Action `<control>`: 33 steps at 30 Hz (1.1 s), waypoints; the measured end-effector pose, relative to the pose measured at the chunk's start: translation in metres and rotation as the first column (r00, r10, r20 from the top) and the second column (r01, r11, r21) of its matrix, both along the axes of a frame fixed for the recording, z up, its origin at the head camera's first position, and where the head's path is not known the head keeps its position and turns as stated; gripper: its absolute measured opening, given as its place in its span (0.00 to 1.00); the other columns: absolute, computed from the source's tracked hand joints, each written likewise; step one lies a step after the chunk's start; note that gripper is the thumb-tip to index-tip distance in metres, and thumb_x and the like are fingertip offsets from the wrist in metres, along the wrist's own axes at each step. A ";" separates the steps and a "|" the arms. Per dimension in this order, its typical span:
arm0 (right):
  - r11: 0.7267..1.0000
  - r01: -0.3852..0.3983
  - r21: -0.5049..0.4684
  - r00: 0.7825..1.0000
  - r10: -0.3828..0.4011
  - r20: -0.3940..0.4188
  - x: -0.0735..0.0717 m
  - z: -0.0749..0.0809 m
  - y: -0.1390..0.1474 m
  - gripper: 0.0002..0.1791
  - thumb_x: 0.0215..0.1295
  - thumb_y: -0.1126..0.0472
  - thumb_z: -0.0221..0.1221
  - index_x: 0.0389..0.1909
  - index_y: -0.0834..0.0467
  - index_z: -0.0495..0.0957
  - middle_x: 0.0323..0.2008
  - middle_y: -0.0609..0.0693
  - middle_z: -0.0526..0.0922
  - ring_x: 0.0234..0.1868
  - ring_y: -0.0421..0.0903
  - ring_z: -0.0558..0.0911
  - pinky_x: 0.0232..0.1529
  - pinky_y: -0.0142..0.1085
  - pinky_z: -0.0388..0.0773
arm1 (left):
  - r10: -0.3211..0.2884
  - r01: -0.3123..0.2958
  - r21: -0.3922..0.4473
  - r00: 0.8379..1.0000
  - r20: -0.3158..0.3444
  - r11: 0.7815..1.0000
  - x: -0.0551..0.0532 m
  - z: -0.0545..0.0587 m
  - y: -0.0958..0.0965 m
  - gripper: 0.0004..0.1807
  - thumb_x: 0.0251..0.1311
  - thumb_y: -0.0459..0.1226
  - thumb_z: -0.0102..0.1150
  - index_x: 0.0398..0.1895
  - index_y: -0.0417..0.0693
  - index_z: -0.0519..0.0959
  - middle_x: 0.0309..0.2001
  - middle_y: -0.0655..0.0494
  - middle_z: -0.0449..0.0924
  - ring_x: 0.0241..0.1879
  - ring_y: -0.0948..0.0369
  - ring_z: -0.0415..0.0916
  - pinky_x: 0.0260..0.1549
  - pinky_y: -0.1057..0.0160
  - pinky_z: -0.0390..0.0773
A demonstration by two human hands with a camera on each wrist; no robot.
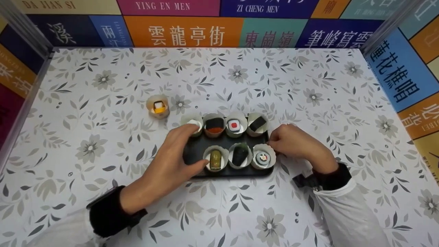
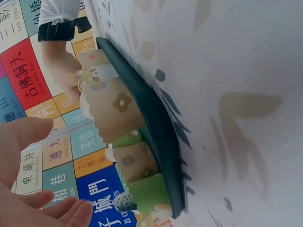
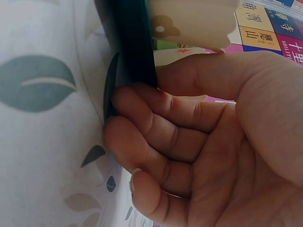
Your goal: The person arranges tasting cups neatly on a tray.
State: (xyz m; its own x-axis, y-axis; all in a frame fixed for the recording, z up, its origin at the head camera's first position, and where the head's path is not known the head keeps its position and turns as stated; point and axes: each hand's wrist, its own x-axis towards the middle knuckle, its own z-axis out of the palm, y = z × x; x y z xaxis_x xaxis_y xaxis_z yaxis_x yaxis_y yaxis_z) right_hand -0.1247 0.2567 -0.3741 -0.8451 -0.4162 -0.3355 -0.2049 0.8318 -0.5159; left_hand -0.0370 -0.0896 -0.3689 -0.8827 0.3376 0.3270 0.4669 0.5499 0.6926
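A black tray (image 1: 193,149) carries several paper cups with sushi-like pieces, arranged in two rows. My right hand (image 1: 298,142) pinches the tray's right edge between thumb and curled fingers, as the right wrist view shows up close. Over the tray's left end, my left hand (image 1: 166,159) is spread with thumb and fingers apart. Its thumb is nearest the front-row cup holding an olive-green roll (image 1: 215,159); its fingers partly cover the back-left cup with a white piece (image 1: 192,122). In the left wrist view, that hand looks clear of the cups.
A single paper cup with a yellow-and-white piece (image 1: 158,107) stands on the table behind the tray, to the left. The floral tabletop (image 1: 137,75) ends at walls covered with coloured lettered panels (image 1: 185,32).
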 end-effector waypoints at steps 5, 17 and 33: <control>1.000 0.000 -0.002 1.000 0.000 -0.004 0.000 -0.001 0.000 0.14 0.63 0.63 0.58 0.17 0.54 0.82 0.13 0.42 0.73 0.14 0.41 0.71 0.19 0.38 0.68 | 0.066 -0.066 0.013 0.995 -0.068 0.998 -0.002 0.001 -0.011 0.48 0.52 0.35 0.81 0.75 0.35 0.65 0.75 0.40 0.63 0.76 0.48 0.57 0.74 0.49 0.59; 1.000 -0.009 0.004 1.000 0.009 -0.011 -0.001 -0.002 0.000 0.14 0.63 0.63 0.57 0.17 0.54 0.82 0.13 0.42 0.74 0.14 0.41 0.71 0.20 0.37 0.68 | 0.227 -0.231 -0.027 0.969 -0.102 0.973 -0.024 0.000 -0.046 0.57 0.49 0.37 0.83 0.79 0.34 0.57 0.79 0.39 0.57 0.79 0.43 0.49 0.77 0.45 0.43; 1.000 -0.017 0.009 1.000 0.017 -0.013 -0.002 -0.002 0.000 0.14 0.63 0.63 0.57 0.17 0.55 0.82 0.12 0.42 0.74 0.14 0.41 0.72 0.21 0.38 0.68 | 0.340 -0.383 0.067 0.876 0.341 0.921 -0.070 -0.001 -0.072 0.64 0.58 0.44 0.77 0.84 0.39 0.40 0.84 0.41 0.40 0.82 0.48 0.40 0.77 0.48 0.49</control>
State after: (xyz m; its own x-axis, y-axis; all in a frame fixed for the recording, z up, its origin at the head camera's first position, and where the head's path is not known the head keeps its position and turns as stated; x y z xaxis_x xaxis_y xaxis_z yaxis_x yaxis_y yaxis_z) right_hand -0.1268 0.2570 -0.3764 -0.8425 -0.4276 -0.3278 -0.2257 0.8326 -0.5059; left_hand -0.1069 -0.1613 -0.3698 -0.9983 -0.0505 0.0278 -0.0035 0.5341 0.8454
